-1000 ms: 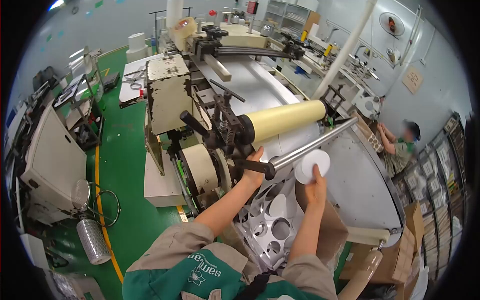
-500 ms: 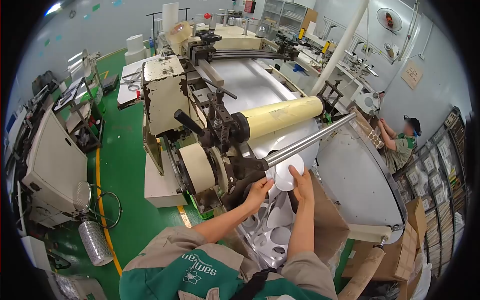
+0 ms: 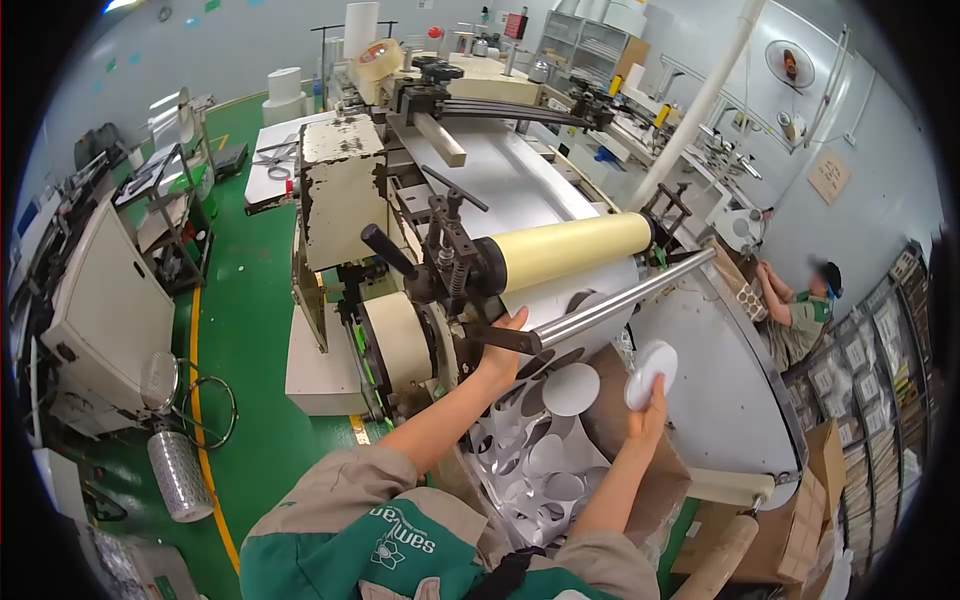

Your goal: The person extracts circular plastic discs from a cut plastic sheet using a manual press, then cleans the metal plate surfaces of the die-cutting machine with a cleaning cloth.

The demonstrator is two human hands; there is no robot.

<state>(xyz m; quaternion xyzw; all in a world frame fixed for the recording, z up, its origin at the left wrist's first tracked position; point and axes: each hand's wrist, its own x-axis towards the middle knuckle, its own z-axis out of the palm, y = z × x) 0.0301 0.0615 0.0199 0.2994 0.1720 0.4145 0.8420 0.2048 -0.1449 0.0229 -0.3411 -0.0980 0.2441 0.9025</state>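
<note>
The right hand [image 3: 648,418] now holds the white discs [image 3: 651,373] away from the punched sheet [image 3: 535,465]; the left hand [image 3: 503,345] returns there, its grip unclear.

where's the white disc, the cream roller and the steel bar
white disc [image 3: 651,372], head view, its round face
cream roller [image 3: 568,250], head view, mid-barrel
steel bar [image 3: 627,293], head view, mid-length

Right hand [image 3: 648,418] has carried white discs [image 3: 650,373] rightward; left hand [image 3: 500,355] has risen.
</note>
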